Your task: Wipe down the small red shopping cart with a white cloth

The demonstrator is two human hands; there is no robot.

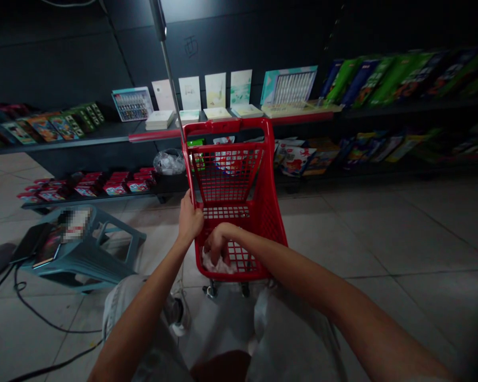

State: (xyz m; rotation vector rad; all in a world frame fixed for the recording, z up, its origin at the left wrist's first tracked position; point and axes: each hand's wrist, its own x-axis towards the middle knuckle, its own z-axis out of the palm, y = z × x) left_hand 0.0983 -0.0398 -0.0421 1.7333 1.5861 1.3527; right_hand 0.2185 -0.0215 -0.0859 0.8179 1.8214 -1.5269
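Note:
A small red plastic shopping cart [278, 212] stands on the floor right before my knees. My left hand [190, 218] is closed around its left upper edge, near the foot of a thin metal pole [169, 74]. Down inside the basket, my right hand [219, 244] presses a crumpled whitish cloth [215, 265] against the near left corner of the grid floor. Its fingers are bent over the cloth, and their tips are partly hidden in its folds.
Behind the cart runs a dark shelf [111, 130] with notebooks, boxes and snack bags. A blue-grey plastic stool [99, 260] stands at the left, bearing a phone and other items. Black cables [43, 318] trail over the tiled floor below it.

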